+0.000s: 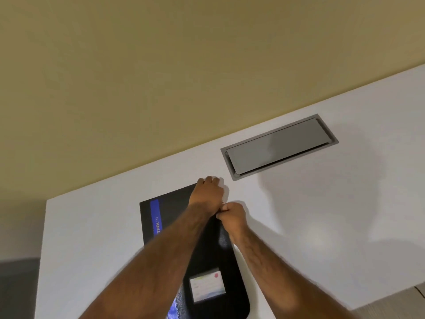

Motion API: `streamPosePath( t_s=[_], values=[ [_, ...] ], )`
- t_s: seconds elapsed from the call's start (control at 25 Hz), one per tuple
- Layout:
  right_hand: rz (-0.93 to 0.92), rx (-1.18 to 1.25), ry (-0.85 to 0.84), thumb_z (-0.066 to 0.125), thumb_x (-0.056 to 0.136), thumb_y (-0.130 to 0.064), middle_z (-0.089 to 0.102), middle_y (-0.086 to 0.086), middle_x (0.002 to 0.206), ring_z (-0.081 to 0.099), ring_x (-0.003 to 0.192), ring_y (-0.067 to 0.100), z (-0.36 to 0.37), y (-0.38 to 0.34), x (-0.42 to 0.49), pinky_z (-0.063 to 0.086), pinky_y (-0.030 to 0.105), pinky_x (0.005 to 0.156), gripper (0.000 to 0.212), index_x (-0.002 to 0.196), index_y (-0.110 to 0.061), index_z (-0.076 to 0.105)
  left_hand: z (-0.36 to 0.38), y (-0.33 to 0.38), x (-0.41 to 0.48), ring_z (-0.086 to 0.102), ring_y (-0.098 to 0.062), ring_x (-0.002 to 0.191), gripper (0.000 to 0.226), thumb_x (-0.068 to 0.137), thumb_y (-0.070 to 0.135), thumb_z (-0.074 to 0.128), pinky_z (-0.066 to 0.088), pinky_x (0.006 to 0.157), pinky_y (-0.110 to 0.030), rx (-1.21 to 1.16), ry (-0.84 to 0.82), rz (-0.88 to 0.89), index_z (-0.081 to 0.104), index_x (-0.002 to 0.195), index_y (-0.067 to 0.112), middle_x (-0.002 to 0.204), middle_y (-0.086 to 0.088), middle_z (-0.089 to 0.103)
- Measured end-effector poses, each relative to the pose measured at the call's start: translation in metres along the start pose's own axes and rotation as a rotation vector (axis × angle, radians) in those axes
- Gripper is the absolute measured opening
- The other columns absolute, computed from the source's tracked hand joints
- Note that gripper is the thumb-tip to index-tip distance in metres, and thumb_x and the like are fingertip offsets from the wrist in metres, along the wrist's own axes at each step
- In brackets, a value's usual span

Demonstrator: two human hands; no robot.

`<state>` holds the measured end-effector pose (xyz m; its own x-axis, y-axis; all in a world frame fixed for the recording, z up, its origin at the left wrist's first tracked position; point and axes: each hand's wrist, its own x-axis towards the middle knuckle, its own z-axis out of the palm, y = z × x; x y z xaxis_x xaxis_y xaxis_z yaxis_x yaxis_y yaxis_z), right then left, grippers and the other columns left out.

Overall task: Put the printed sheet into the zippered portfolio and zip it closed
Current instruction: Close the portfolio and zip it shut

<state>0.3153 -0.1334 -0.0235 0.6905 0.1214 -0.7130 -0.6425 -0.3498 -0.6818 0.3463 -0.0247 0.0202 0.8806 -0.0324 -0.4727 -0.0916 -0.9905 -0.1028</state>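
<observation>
Single head cam, looks fwd/down, close over white desk (322, 215).

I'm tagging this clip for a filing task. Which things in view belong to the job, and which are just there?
Part of the job:
- black portfolio, flat on the white desk
- left hand pressing its far corner
- right hand pinched at its edge

Just there:
- grey cable hatch set in the desk
- card in the portfolio's pocket

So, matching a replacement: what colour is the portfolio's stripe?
Blue stripe on the black portfolio, head view.
</observation>
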Motion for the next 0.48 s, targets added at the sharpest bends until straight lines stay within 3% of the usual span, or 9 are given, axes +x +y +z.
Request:
streamPosePath(
  t_s=[0.16, 0.32, 0.48],
  values=[
    [0.038, 0.187, -0.043, 0.053, 0.099, -0.013, 0.072, 0.014, 0.096, 0.069, 0.097, 0.038, 0.0, 0.003, -0.004, 0.058, 0.046, 0.092, 0.021, 0.082, -0.018, 0.065, -0.012, 0.023, 0.02, 0.038, -0.034, 0.139, 0.054, 0.092, 0.043, 0.064, 0.024, 0.119, -0.053, 0.157, -0.113, -0.071, 0.06, 0.134, 0.009, 0.148, -0.014, 0.047],
    [0.104, 0.34, -0.084, 0.041, 0.104, -0.022, 0.068, 0.012, 0.098, 0.065, 0.107, 0.04, -0.002, 0.003, -0.005, 0.054, 0.042, 0.099, 0.03, 0.084, -0.02, 0.063, -0.01, 0.032, 0.031, 0.035, -0.035, 0.144, 0.053, 0.092, 0.037, 0.07, 0.017, 0.122, -0.057, 0.184, -0.156, -0.103, 0.059, 0.136, 0.011, 0.15, -0.015, 0.048],
    [0.036, 0.163, -0.068, 0.054, 0.1, -0.015, 0.071, 0.009, 0.098, 0.069, 0.096, 0.03, -0.004, 0.006, 0.0, 0.057, 0.038, 0.094, 0.017, 0.087, -0.019, 0.065, -0.01, 0.029, 0.035, 0.04, -0.033, 0.138, 0.046, 0.092, 0.028, 0.069, 0.025, 0.119, -0.054, 0.119, -0.118, -0.108, 0.06, 0.133, 0.011, 0.143, -0.014, 0.053]
  ],
)
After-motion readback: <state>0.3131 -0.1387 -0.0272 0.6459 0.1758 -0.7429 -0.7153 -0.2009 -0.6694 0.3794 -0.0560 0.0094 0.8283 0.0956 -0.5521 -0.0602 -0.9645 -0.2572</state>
